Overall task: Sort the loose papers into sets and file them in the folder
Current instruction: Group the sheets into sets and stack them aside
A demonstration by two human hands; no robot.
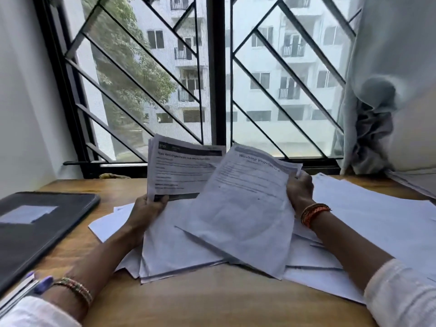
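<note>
My left hand [147, 208] grips a stack of printed papers [181, 171] by its lower left corner and holds it up over the wooden table [212, 300]. My right hand [299, 188] pinches the right edge of a single printed sheet [245, 208], which lies slanted across the front of that stack. Under both arms several loose white papers [368, 218] are spread over the table's middle and right. A dark grey folder [40, 223] with a pale label lies closed at the left, apart from both hands.
A barred window [215, 79] stands just behind the table. A grey curtain [377, 102] hangs bunched at the right, above more sheets [415, 182] on the far right edge. A pen with a purple cap [42, 285] lies near my left wrist.
</note>
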